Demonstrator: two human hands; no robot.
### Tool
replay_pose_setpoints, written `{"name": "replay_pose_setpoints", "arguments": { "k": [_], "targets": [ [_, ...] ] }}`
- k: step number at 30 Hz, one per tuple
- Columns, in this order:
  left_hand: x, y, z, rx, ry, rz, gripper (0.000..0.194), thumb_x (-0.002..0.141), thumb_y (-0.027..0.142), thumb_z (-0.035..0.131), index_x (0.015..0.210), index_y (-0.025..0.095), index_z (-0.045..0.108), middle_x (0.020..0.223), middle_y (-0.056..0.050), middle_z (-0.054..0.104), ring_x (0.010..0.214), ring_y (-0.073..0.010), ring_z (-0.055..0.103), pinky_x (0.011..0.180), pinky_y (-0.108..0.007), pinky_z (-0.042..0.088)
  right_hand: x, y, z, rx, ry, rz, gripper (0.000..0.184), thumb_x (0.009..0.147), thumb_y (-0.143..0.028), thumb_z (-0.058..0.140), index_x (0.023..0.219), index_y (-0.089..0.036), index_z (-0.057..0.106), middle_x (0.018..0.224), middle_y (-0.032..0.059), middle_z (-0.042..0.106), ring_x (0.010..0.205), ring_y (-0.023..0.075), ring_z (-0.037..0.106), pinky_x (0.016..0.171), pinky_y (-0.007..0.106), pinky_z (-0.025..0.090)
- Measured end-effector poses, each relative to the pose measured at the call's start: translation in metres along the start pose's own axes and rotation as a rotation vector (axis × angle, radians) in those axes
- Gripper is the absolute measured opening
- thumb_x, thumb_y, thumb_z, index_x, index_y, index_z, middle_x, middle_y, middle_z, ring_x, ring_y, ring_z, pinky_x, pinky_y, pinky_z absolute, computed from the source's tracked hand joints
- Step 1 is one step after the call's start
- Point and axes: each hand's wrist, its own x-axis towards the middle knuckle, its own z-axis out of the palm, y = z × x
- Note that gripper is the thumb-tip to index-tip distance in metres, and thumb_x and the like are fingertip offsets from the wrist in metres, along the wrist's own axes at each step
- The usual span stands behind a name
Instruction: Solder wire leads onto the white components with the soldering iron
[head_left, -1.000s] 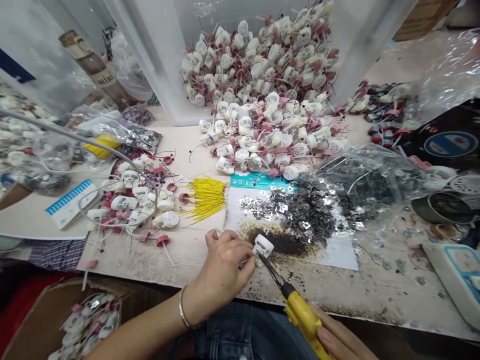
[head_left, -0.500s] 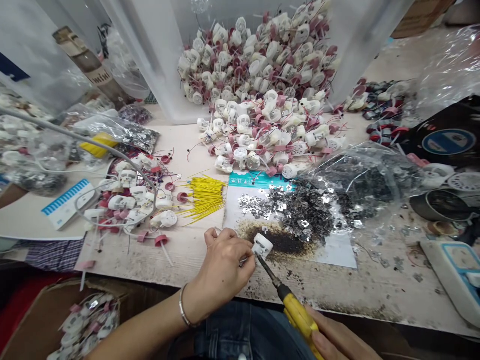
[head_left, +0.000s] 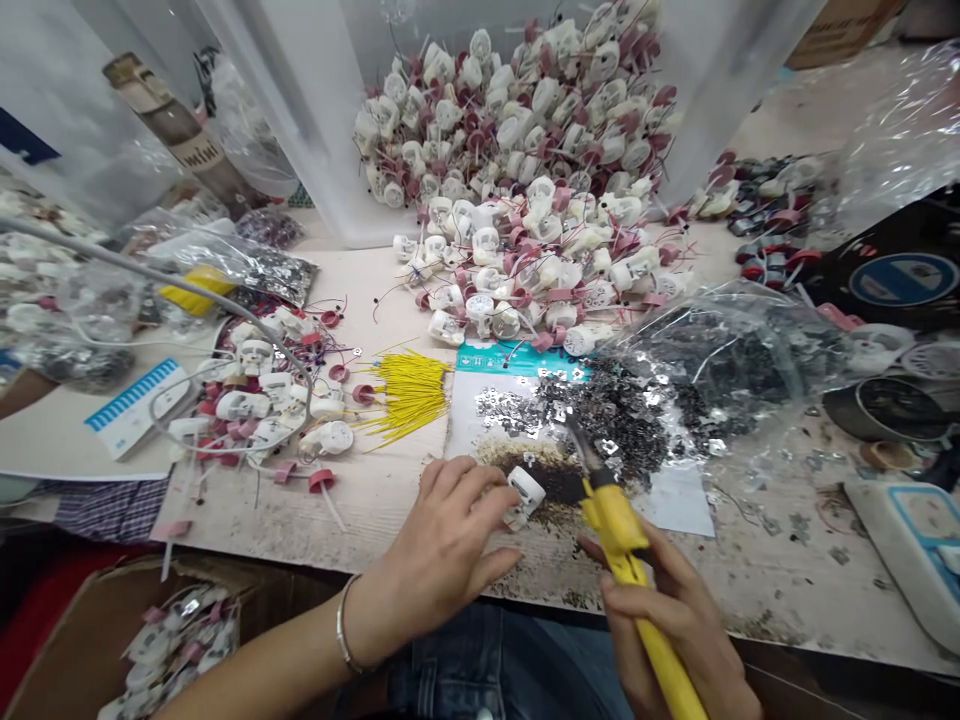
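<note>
Yellow-handled soldering iron (head_left: 619,530) gripped firmly in right hand (head_left: 667,620), black tip angled up over silver metal flakes (head_left: 630,440) (keeps heat clear of the fingers); left hand (head_left: 442,555) closes narrowly around white plastic lamp socket (head_left: 526,490), braced on scorched white card (head_left: 675,510).

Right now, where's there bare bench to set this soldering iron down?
Bare bench lies between the yellow wires and your left hand. Another speckled patch sits right of the paper sheet, before the power strip. White sockets and metal flakes crowd everything further up.
</note>
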Motion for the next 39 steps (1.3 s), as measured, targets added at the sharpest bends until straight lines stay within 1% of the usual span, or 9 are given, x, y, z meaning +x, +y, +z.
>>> {"name": "replay_pose_setpoints", "arguments": {
  "k": [2,5,11,16,21,24,28,34,39],
  "targets": [
    [-0.003,-0.003,0.001,0.096,0.011,0.097,0.018,0.088,0.020,0.060,0.106,0.019,0.061,0.114,-0.008,0.064,0.105,-0.0250,0.051,0.092,-0.041,0.033,0.011,0.007,0.018,0.012,0.010,-0.070,0.022,0.077,-0.001,0.059,0.067,-0.020,0.054,0.123,0.0027,0.057,0.098,0.0149,0.066,0.074,0.022,0.058],
    [-0.006,-0.009,0.004,0.065,0.063,0.146,0.013,0.092,0.015,0.052,0.092,0.019,0.065,0.097,-0.004,0.068,0.092,-0.0202,0.057,0.088,-0.039,0.035,0.023,0.021,0.039,0.008,-0.067,-0.212,0.021,0.075,0.002,0.059,0.079,-0.019,0.057,0.124,0.0047,0.052,0.102,0.0136,0.063,0.077,0.021,0.058],
    [0.011,-0.028,0.011,-0.090,0.259,-0.044,0.012,0.089,0.024,0.059,0.086,0.020,0.070,0.094,-0.005,0.071,0.090,-0.0198,0.060,0.083,-0.038,0.041,0.020,0.025,0.051,0.037,-0.125,-0.261,0.020,0.076,0.000,0.060,0.083,-0.018,0.056,0.130,0.0067,0.046,0.106,0.0151,0.061,0.081,0.023,0.058],
    [0.031,-0.035,0.016,0.032,0.113,-0.105,0.014,0.088,0.016,0.058,0.081,0.017,0.070,0.108,-0.007,0.070,0.110,-0.0249,0.057,0.104,-0.051,0.030,0.018,0.010,0.047,0.087,-0.114,-0.231,0.021,0.077,0.001,0.059,0.072,-0.018,0.051,0.123,0.0060,0.050,0.105,0.0127,0.062,0.080,0.020,0.057],
    [0.027,-0.031,0.009,-0.044,-0.051,-0.099,0.016,0.090,0.018,0.056,0.083,0.018,0.070,0.085,-0.003,0.071,0.086,-0.0177,0.063,0.093,-0.039,0.040,0.011,0.013,0.031,0.041,0.019,-0.124,0.019,0.076,0.000,0.061,0.075,-0.018,0.054,0.121,0.0064,0.056,0.102,0.0142,0.063,0.080,0.023,0.057],
    [0.030,-0.030,0.007,0.027,-0.051,-0.206,0.018,0.091,0.019,0.054,0.083,0.018,0.070,0.080,-0.004,0.069,0.080,-0.0190,0.062,0.079,-0.035,0.041,0.007,0.021,0.025,0.036,-0.024,-0.159,0.026,0.076,-0.003,0.061,0.097,-0.018,0.060,0.117,0.0073,0.060,0.107,0.0179,0.062,0.082,0.029,0.058],
    [0.041,-0.028,0.007,0.157,-0.066,-0.333,0.020,0.092,0.019,0.050,0.084,0.017,0.068,0.081,-0.006,0.070,0.080,-0.0215,0.063,0.078,-0.037,0.037,0.005,0.023,0.017,0.002,-0.113,-0.218,0.047,0.079,-0.004,0.057,0.124,-0.017,0.056,0.127,0.0098,0.060,0.111,0.0221,0.062,0.085,0.036,0.058],
    [0.043,-0.026,0.006,0.194,-0.058,-0.385,0.019,0.091,0.023,0.051,0.081,0.018,0.066,0.083,-0.005,0.071,0.083,-0.0225,0.063,0.079,-0.039,0.033,0.006,0.008,0.000,0.020,-0.076,-0.057,0.026,0.079,-0.009,0.060,0.104,-0.015,0.065,0.115,0.0083,0.066,0.103,0.0204,0.066,0.084,0.030,0.058],
    [0.043,-0.027,0.010,0.192,-0.032,-0.397,0.018,0.091,0.023,0.050,0.083,0.019,0.067,0.085,-0.004,0.071,0.086,-0.0225,0.062,0.080,-0.038,0.031,0.008,0.019,0.002,0.000,-0.240,-0.240,0.041,0.081,-0.004,0.054,0.120,-0.012,0.059,0.122,0.0115,0.062,0.111,0.0229,0.062,0.089,0.034,0.057]
  ]
}}
